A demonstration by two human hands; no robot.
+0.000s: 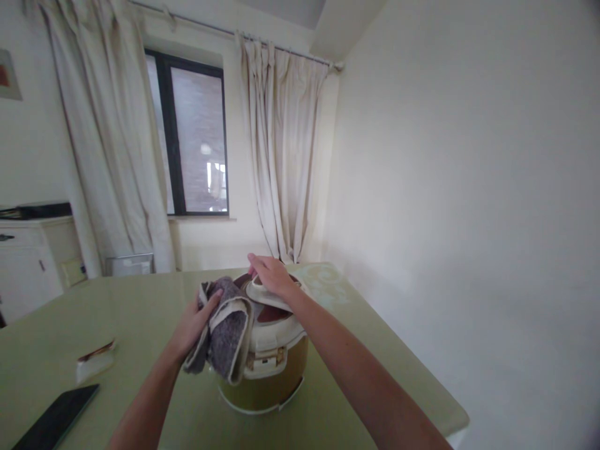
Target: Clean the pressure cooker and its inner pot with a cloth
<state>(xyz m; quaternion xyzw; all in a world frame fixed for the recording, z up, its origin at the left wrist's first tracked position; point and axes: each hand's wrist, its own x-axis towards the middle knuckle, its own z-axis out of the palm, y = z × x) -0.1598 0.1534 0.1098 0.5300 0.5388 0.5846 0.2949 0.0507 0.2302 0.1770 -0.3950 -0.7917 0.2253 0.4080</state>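
Observation:
A rice cooker point(272, 381) with a yellow-green body and a cream lid stands on the green table point(154, 312), right in front of me. My left hand point(194, 322) grips a grey and cream cloth point(227, 331) that drapes over the cooker's left side. My right hand point(272, 275) lies flat on the cream handle point(267, 298) on top of the lid, fingers stretched out and pointing left.
A dark tablet or phone point(59, 415) lies at the table's near left edge, with a small white and brown object point(95, 360) beside it. A white cabinet point(32, 256) stands at left. A window point(194, 140) with cream curtains point(285, 156) is behind the table. A bare wall runs along the right.

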